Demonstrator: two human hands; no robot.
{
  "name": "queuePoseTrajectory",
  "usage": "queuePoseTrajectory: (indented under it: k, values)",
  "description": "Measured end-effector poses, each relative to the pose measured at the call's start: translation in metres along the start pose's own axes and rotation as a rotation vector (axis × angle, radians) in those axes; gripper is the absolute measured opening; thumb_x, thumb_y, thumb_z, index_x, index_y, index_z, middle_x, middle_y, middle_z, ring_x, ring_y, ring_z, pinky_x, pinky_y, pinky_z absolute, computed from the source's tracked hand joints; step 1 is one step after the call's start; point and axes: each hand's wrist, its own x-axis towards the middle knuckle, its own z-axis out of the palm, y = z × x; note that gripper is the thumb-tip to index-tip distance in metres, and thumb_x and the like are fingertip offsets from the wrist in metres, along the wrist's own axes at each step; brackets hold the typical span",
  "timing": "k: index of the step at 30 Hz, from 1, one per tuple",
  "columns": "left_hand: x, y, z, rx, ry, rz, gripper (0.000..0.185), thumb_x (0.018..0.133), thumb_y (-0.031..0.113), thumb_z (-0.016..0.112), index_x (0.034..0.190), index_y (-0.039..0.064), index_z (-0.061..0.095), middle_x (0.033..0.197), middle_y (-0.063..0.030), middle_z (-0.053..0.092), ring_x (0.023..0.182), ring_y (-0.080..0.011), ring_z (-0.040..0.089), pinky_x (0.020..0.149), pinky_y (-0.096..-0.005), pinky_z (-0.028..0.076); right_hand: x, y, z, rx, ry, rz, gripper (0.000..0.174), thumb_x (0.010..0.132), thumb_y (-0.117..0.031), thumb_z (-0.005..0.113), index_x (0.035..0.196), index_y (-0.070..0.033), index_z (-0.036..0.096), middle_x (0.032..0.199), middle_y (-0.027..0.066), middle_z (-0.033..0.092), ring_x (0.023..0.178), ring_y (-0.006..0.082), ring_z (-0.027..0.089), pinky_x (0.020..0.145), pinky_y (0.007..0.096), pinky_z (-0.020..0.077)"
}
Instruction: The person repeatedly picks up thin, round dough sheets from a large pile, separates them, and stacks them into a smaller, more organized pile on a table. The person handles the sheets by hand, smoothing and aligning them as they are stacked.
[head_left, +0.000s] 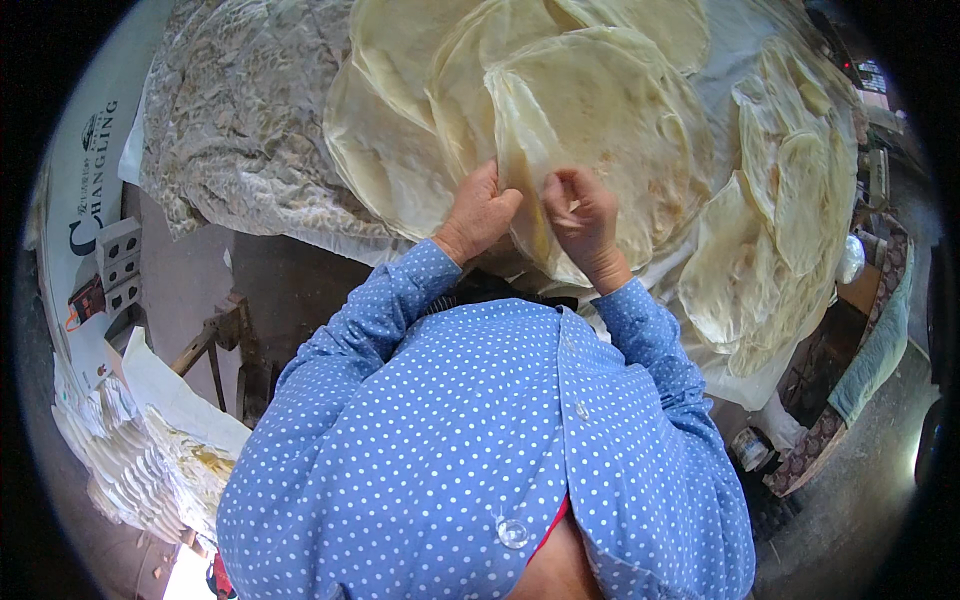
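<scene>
Before me lies a pile of thin, round, pale-yellow translucent sheets. The top sheet (607, 105) has its left side folded over into a narrow flap (525, 120). At that folded edge, my left hand (480, 210) pinches the sheet between thumb and fingers. Just to the right, my right hand (583, 217) is curled close above the flap, slightly blurred. Whether its fingertips hold anything is hard to make out. More sheets (397, 135) fan out beneath and to the left.
A heap of wrinkled brownish sheets (255, 112) covers the table's left side. Other yellow sheets (787, 202) overlap along the right edge. Left of me stand a wooden frame (217, 337) and grey hollow blocks (120, 266). A stack of white layered material (142, 465) sits lower left.
</scene>
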Motion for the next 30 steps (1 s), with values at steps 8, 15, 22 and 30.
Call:
queuePoseTrajectory:
  k: [8, 15, 22, 30]
  values:
    - [0.005, 0.009, 0.012, -0.139, 0.015, -0.010, 0.033, 0.080, 0.001, 0.049, 0.112, -0.002, 0.058, 0.102, -0.0049, 0.063, 0.091, -0.0139, 0.058, 0.080, -0.0285, 0.048, -0.001, -0.013, -0.013, -0.083, -0.108, 0.009, 0.056, 0.078, -0.013, 0.064, 0.129, -0.006, 0.041, 0.070, 0.0154, 0.060, 0.058, 0.0302, 0.060, 0.055, 0.0403, 0.0486]
    - [0.028, 0.035, 0.020, -0.540, -0.081, -0.135, 0.033, 0.083, 0.005, 0.057, 0.116, 0.002, 0.057, 0.108, -0.0095, 0.063, 0.096, -0.0176, 0.061, 0.085, -0.0319, 0.050, 0.034, 0.004, -0.067, 0.556, -0.337, 0.313, 0.052, 0.083, -0.006, 0.061, 0.132, -0.002, 0.045, 0.113, 0.0062, 0.061, 0.097, 0.0131, 0.059, 0.084, 0.0260, 0.0481]
    - [0.083, 0.044, -0.032, -0.697, -0.053, 0.047, 0.028, 0.085, 0.010, 0.051, 0.107, -0.003, 0.064, 0.104, -0.0156, 0.067, 0.089, -0.0218, 0.066, 0.083, -0.0369, 0.054, 0.069, -0.028, -0.203, 0.922, 0.202, 0.433, 0.031, 0.081, -0.012, 0.059, 0.111, -0.004, 0.059, 0.107, 0.0077, 0.062, 0.102, 0.0174, 0.059, 0.093, 0.0319, 0.0473]
    - [0.087, 0.090, -0.044, -0.762, -0.057, 0.112, 0.030, 0.086, 0.011, 0.050, 0.108, -0.005, 0.062, 0.106, -0.0166, 0.066, 0.091, -0.0232, 0.065, 0.084, -0.0368, 0.054, 0.014, 0.009, -0.313, 1.056, 0.538, 0.315, 0.031, 0.087, -0.024, 0.056, 0.108, -0.002, 0.061, 0.107, 0.0108, 0.062, 0.103, 0.0224, 0.059, 0.098, 0.0389, 0.0444]
